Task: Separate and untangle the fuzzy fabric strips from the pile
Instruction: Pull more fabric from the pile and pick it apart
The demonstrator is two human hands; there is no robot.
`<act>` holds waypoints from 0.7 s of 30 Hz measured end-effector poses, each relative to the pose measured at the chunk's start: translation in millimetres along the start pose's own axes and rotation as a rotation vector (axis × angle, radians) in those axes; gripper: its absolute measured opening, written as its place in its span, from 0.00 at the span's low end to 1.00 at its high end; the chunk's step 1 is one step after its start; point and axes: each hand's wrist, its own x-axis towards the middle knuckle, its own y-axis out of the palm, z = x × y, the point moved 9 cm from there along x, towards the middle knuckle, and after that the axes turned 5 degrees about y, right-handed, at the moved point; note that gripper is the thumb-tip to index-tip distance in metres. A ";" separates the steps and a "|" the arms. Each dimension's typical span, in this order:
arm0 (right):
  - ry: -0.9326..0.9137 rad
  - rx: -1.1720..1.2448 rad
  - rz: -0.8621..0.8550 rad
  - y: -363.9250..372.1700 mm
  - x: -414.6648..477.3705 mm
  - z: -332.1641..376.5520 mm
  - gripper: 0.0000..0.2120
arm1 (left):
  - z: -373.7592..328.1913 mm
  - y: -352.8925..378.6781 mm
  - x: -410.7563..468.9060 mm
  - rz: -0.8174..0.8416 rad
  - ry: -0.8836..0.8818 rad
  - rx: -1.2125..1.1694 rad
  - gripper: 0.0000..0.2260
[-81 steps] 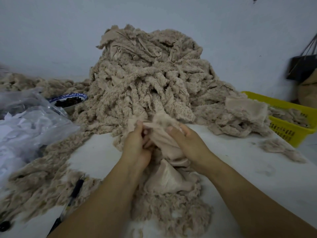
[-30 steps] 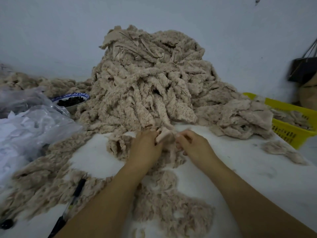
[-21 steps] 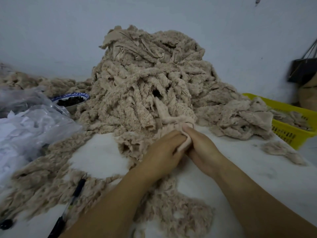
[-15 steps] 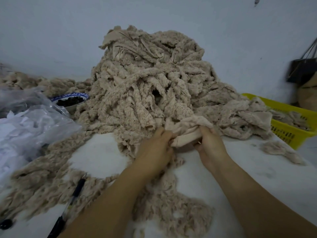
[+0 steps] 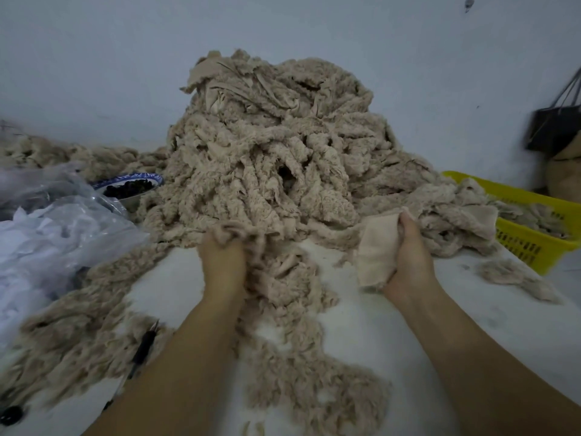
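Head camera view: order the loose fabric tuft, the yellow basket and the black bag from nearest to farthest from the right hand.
1. Loose fabric tuft, on the table just right of the right hand.
2. Yellow basket, at the table's right edge behind the tuft.
3. Black bag, hanging far right, farthest back.

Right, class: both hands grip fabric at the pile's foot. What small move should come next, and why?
Probably the right hand should draw its smooth-backed piece rightward, away from the pile, while the left hand holds the fuzzy tangle back. Each hand grips fabric, and the piece's top edge lies against the pile, so it may not be free.
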 end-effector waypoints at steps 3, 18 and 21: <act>0.002 -0.068 0.132 19.4 -4.9 -8.7 0.19 | -35.4 42.3 -30.1 0.304 0.393 0.267 0.14; 0.194 -0.564 0.547 64.5 -44.3 -69.1 0.12 | -17.3 79.3 -68.4 0.688 -0.405 -0.678 0.22; 0.118 -0.564 0.490 63.6 -38.6 -61.3 0.15 | -19.9 80.2 -64.4 0.657 -0.406 -0.775 0.20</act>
